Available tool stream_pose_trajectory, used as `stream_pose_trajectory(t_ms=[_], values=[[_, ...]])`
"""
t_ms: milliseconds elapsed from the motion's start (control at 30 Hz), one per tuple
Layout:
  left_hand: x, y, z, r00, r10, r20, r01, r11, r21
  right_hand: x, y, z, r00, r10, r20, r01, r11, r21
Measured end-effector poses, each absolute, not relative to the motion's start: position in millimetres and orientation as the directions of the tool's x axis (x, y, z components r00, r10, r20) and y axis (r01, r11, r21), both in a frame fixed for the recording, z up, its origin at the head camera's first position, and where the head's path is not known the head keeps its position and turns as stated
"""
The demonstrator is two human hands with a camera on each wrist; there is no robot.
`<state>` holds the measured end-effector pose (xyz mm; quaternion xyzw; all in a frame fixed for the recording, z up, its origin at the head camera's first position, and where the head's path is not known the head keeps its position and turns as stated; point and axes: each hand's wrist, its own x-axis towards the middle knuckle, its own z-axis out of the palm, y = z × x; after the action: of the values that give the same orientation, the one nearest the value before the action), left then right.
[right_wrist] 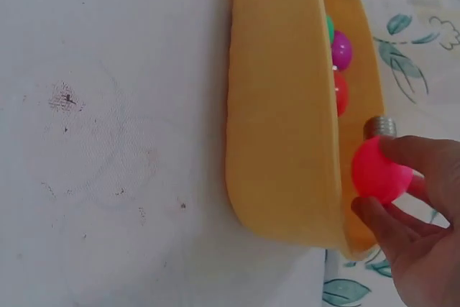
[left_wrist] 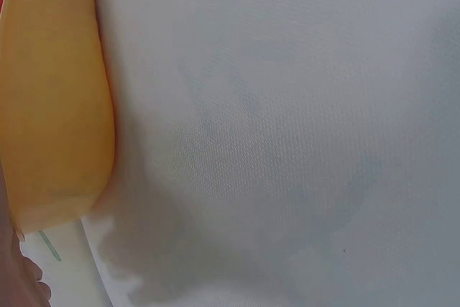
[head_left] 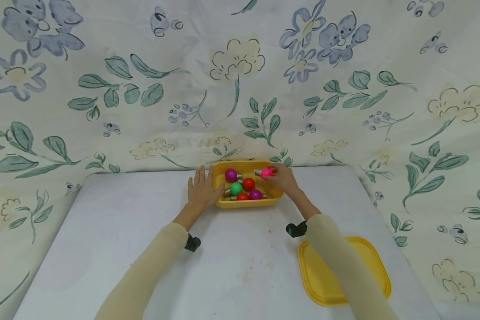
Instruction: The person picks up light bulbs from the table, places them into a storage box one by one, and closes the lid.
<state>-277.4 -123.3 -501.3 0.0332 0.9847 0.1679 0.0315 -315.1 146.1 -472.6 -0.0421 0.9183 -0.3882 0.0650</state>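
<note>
A yellow bin at the table's far edge holds several round light bulbs with screw bases. Among them are a purple bulb, a green bulb and a red bulb. My right hand pinches a pink bulb between thumb and fingers at the bin's right end, its metal base pointing into the bin. At the opposite end, my left hand rests against the bin's rim with fingers extended. Only a bit of that hand shows at the edge of the left wrist view.
A yellow tray lies at the near right of the white table, partly under my right forearm. Behind the table hangs a floral cloth. Dark straps circle the wrists.
</note>
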Motion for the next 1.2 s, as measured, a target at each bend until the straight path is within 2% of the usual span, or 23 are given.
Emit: stream_pose_trajectory(t_ms=[400,833,1200], values=[[-277.5,-123.6,-503.5,-0.996,0.072,-0.047,0.052,0.939,0.34,-313.9,131.3,-478.8,-0.986,-0.11,-0.122,-0.001,0.743,-0.669],[-277.2,-124.5,-503.9,-0.995,0.085,-0.052,0.063,0.937,0.343,-311.8,124.2,-480.1,-0.986,-0.127,-0.11,-0.025,0.758,-0.652],[-276.9,-124.3,-504.0,-0.995,0.088,-0.04,0.069,0.938,0.339,-315.9,123.0,-485.8,-0.982,-0.143,-0.122,-0.045,0.808,-0.587]])
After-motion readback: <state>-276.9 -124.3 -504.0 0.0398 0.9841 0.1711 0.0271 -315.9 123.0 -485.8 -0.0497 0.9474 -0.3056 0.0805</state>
